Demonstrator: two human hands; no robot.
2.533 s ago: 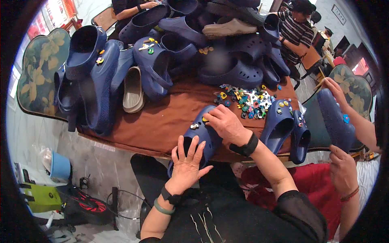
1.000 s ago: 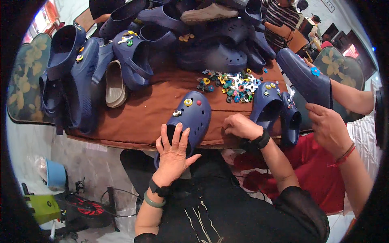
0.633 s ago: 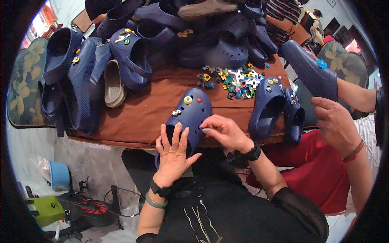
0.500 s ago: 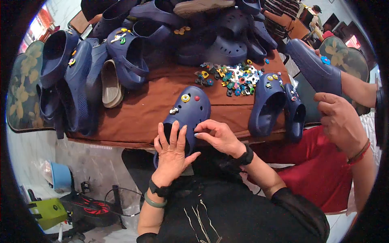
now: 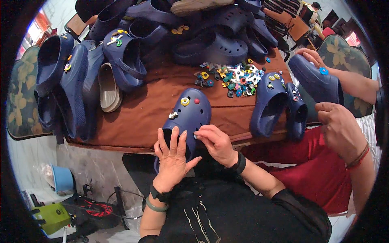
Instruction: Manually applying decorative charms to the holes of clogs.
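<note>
A navy-blue clog (image 5: pixel 193 109) rests at the table's front edge, its toe pointing away from me. On its upper sit a yellow-and-white round charm, a red one and a white-and-black one. My left hand (image 5: pixel 173 160) lies over the foot opening, fingers spread and touching the clog. My right hand (image 5: pixel 218 143) pinches a small pale shoe charm (image 5: pixel 195 137) against the clog's right side; the fingers mostly hide it. Beyond the clog, many colourful charms (image 5: pixel 243 79) lie in a loose pile.
Two decorated clogs (image 5: pixel 267 107) stand to the right. More navy clogs (image 5: pixel 75 89) and a beige clog (image 5: pixel 109 87) line the left, with others heaped at the back. On the right, another person's hands (image 5: pixel 342 125) work near a clog (image 5: pixel 316 79) with a blue charm.
My right hand has tipped slightly, its fingers still pinched at the clog's side. The other person's far hand has shifted up behind their clog. My left hand keeps its place on the clog.
</note>
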